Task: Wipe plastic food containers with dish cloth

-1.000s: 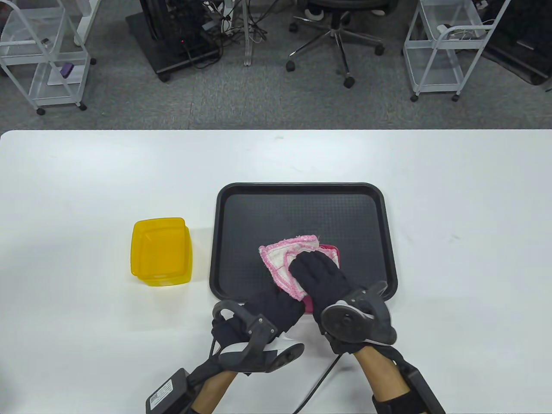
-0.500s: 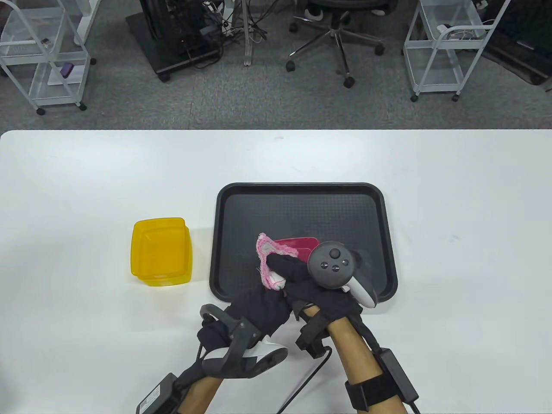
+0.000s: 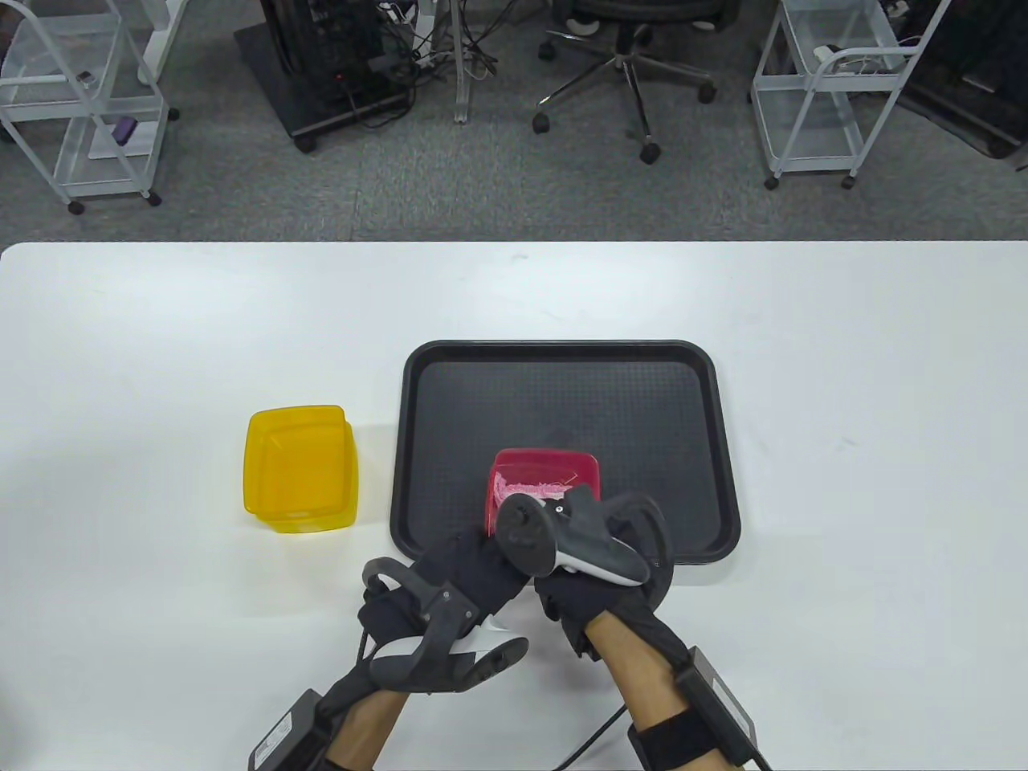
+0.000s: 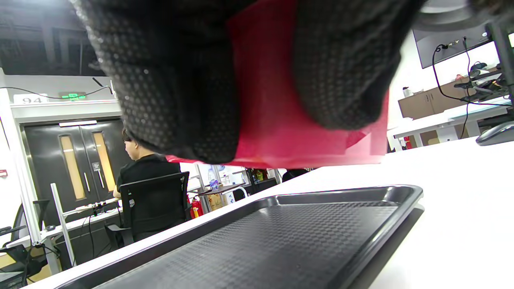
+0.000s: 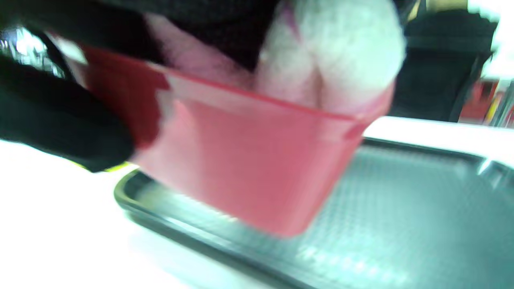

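The red container [image 3: 546, 470] was held up off the black tray [image 3: 562, 377], over the tray's near edge, roughly mid-way along it. You could see the gap under it in the left wrist view, where the container [image 4: 277, 120] hung clear above the tray [image 4: 281, 233].

The left hand [image 3: 474, 574] gripped it from the near-left side, gloved fingers [image 4: 176, 88] curled round the outside wall and clamped on it. The right hand [image 3: 598, 578] was mostly hidden under its tracker in the table view, so the finger pose wasn't plain there. The right wrist view was blurry, but it showed the cloth [image 5: 341, 56] bunched under the black glove and pushed down into the container [image 5: 241, 168], so that hand was closed on the cloth inside it. From above only a strip of pink cloth [image 3: 530, 487] showed inside the red walls.

The yellow container [image 3: 299, 470] sat on the white table [image 3: 161, 337], just off the tray's left edge, not touching it, well clear of both hands. The tray itself lay near the table's front edge, a bit right of centre.
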The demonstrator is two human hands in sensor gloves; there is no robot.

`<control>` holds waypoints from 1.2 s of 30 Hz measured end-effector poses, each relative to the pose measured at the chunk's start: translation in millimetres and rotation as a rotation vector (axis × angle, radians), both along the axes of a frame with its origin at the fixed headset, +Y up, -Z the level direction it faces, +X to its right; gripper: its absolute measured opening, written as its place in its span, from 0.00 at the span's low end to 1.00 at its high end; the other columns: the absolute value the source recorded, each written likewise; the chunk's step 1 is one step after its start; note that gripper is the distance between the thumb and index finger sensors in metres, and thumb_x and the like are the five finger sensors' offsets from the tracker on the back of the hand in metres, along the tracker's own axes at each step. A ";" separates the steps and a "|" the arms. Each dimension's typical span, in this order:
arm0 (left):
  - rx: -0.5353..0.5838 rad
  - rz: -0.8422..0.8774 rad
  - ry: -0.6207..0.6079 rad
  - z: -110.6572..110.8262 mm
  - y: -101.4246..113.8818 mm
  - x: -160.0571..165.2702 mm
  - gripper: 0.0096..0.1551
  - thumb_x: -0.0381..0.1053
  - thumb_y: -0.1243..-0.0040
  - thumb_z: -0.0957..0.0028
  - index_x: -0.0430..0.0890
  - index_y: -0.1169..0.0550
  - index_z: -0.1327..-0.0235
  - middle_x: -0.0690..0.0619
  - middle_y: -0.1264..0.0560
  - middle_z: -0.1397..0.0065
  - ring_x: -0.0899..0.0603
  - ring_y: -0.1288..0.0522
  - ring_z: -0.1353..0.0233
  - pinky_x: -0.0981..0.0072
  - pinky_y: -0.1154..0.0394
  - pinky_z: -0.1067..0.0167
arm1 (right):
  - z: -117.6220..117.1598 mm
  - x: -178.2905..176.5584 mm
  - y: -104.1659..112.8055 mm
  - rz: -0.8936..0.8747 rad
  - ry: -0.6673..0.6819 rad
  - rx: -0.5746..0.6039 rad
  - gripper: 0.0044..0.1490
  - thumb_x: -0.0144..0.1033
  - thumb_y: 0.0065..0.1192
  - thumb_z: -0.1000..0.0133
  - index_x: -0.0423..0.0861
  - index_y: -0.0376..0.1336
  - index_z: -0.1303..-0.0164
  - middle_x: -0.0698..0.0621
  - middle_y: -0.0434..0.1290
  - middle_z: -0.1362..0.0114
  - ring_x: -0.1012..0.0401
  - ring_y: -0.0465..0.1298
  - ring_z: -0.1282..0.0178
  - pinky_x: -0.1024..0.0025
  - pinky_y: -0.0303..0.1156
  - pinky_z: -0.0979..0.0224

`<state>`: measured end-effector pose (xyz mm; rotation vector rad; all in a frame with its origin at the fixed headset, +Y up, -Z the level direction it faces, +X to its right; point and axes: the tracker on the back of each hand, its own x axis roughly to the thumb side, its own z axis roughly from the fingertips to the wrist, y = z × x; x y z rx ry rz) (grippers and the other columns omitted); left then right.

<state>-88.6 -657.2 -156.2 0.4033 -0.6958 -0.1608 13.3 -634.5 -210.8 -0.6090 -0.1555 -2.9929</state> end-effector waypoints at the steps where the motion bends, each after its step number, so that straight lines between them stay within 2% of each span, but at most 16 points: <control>1: -0.002 0.007 -0.006 1.8 0.7 1.3 0.19 0.60 0.26 0.55 0.58 0.13 0.52 0.62 0.14 0.42 0.43 0.10 0.45 0.66 0.09 0.47 | -0.7 -2.0 -1.5 0.049 -0.011 0.076 0.25 0.14 0.62 0.49 0.47 0.71 0.43 0.44 0.75 0.31 0.42 0.74 0.32 0.47 0.76 0.38; 3: 0.004 0.023 -0.020 5.6 3.0 3.9 0.19 0.59 0.27 0.54 0.58 0.13 0.52 0.62 0.14 0.42 0.43 0.10 0.45 0.65 0.09 0.46 | -4.2 -0.5 -2.5 0.067 -0.065 0.186 0.26 0.15 0.63 0.49 0.47 0.70 0.41 0.43 0.74 0.30 0.42 0.74 0.32 0.48 0.77 0.38; 6: 0.023 0.018 -0.013 6.1 4.3 5.0 0.19 0.60 0.27 0.54 0.57 0.13 0.52 0.61 0.14 0.42 0.43 0.10 0.46 0.65 0.09 0.47 | -10.7 8.5 0.8 -0.094 -0.104 0.142 0.26 0.18 0.63 0.49 0.49 0.69 0.41 0.45 0.75 0.31 0.43 0.75 0.32 0.51 0.78 0.38; 9: 0.012 0.075 -0.007 5.7 7.9 2.7 0.19 0.60 0.27 0.54 0.56 0.13 0.52 0.60 0.14 0.44 0.42 0.09 0.49 0.65 0.09 0.50 | -18.3 23.5 1.4 -0.483 -0.139 -0.074 0.27 0.18 0.63 0.48 0.48 0.68 0.38 0.43 0.72 0.28 0.40 0.71 0.32 0.47 0.75 0.38; 12: 0.040 0.088 0.004 5.8 9.6 0.4 0.19 0.60 0.27 0.54 0.56 0.13 0.52 0.59 0.14 0.44 0.42 0.09 0.49 0.65 0.08 0.50 | -20.5 33.7 1.2 -0.777 -0.195 -0.240 0.28 0.18 0.63 0.49 0.47 0.68 0.37 0.40 0.71 0.27 0.39 0.69 0.33 0.46 0.74 0.40; 14: 0.052 0.093 0.012 4.1 9.0 -3.0 0.19 0.60 0.27 0.54 0.56 0.13 0.52 0.60 0.14 0.44 0.42 0.09 0.49 0.65 0.08 0.50 | -20.1 39.0 -1.2 -0.861 -0.236 -0.412 0.28 0.20 0.63 0.49 0.46 0.67 0.36 0.40 0.72 0.28 0.41 0.70 0.35 0.48 0.76 0.42; 15: 0.052 0.088 0.006 3.3 8.5 -5.5 0.19 0.60 0.27 0.55 0.57 0.13 0.52 0.61 0.14 0.43 0.43 0.09 0.48 0.66 0.08 0.49 | -19.5 43.0 -2.7 -0.879 -0.267 -0.457 0.28 0.21 0.62 0.48 0.46 0.66 0.35 0.40 0.72 0.29 0.41 0.71 0.36 0.49 0.77 0.42; 18: 0.042 0.059 0.000 1.1 6.9 -5.2 0.18 0.60 0.26 0.55 0.58 0.13 0.53 0.62 0.14 0.42 0.43 0.10 0.45 0.65 0.09 0.46 | -18.4 49.8 -4.6 -0.847 -0.320 -0.490 0.27 0.20 0.63 0.49 0.43 0.69 0.38 0.39 0.75 0.32 0.40 0.74 0.39 0.49 0.77 0.45; 20: 0.080 -0.012 0.010 -1.8 5.7 -4.6 0.18 0.60 0.26 0.56 0.60 0.14 0.53 0.64 0.15 0.42 0.44 0.10 0.43 0.66 0.09 0.45 | -14.9 46.1 -3.7 -0.676 -0.285 -0.447 0.25 0.18 0.62 0.49 0.44 0.70 0.41 0.39 0.75 0.33 0.39 0.74 0.38 0.49 0.77 0.44; 21: 0.058 -0.005 -0.003 -2.8 5.0 -3.5 0.18 0.60 0.26 0.56 0.60 0.14 0.54 0.64 0.15 0.43 0.44 0.10 0.43 0.65 0.09 0.45 | -13.3 43.3 -2.9 -0.636 -0.255 -0.440 0.25 0.17 0.61 0.49 0.43 0.70 0.40 0.39 0.74 0.32 0.39 0.74 0.37 0.49 0.77 0.43; 22: 0.028 0.007 -0.008 -2.1 2.6 -1.0 0.18 0.60 0.26 0.56 0.59 0.14 0.54 0.63 0.15 0.43 0.43 0.11 0.43 0.64 0.10 0.45 | -9.4 37.5 -0.7 -0.557 -0.249 -0.377 0.25 0.16 0.62 0.49 0.43 0.70 0.41 0.39 0.75 0.32 0.38 0.74 0.37 0.48 0.77 0.42; 24: 0.065 -0.022 -0.009 -0.1 1.9 2.4 0.18 0.61 0.26 0.56 0.59 0.13 0.54 0.64 0.14 0.44 0.44 0.10 0.45 0.65 0.09 0.46 | -5.5 26.7 2.8 -0.400 -0.162 -0.272 0.25 0.14 0.62 0.50 0.42 0.71 0.42 0.40 0.75 0.32 0.38 0.74 0.35 0.47 0.77 0.40; 29: 0.041 0.021 -0.013 2.0 4.3 1.4 0.19 0.60 0.26 0.55 0.58 0.13 0.53 0.62 0.14 0.43 0.43 0.10 0.46 0.65 0.09 0.47 | 1.6 4.8 3.5 -0.021 -0.018 0.059 0.24 0.15 0.63 0.50 0.48 0.72 0.45 0.45 0.76 0.31 0.42 0.74 0.31 0.49 0.77 0.37; 31: 0.024 0.045 -0.022 3.8 5.3 1.6 0.19 0.60 0.26 0.55 0.58 0.13 0.53 0.62 0.14 0.43 0.43 0.10 0.46 0.65 0.09 0.47 | -0.3 3.7 1.4 0.000 -0.047 0.151 0.25 0.15 0.63 0.50 0.48 0.72 0.44 0.44 0.75 0.31 0.42 0.74 0.31 0.49 0.78 0.38; 33: 0.031 0.044 -0.028 6.6 6.9 4.2 0.19 0.60 0.26 0.55 0.57 0.13 0.53 0.61 0.14 0.43 0.43 0.10 0.46 0.64 0.09 0.47 | -3.8 7.0 1.4 -0.058 -0.071 0.231 0.25 0.16 0.64 0.50 0.48 0.71 0.44 0.44 0.76 0.31 0.42 0.75 0.33 0.50 0.79 0.39; 36: 0.042 0.042 -0.026 6.9 8.9 5.5 0.19 0.60 0.26 0.55 0.57 0.13 0.53 0.61 0.14 0.43 0.43 0.10 0.47 0.65 0.09 0.48 | -8.9 13.1 3.2 -0.209 -0.125 0.200 0.25 0.17 0.64 0.51 0.48 0.72 0.44 0.44 0.77 0.33 0.42 0.76 0.35 0.51 0.79 0.41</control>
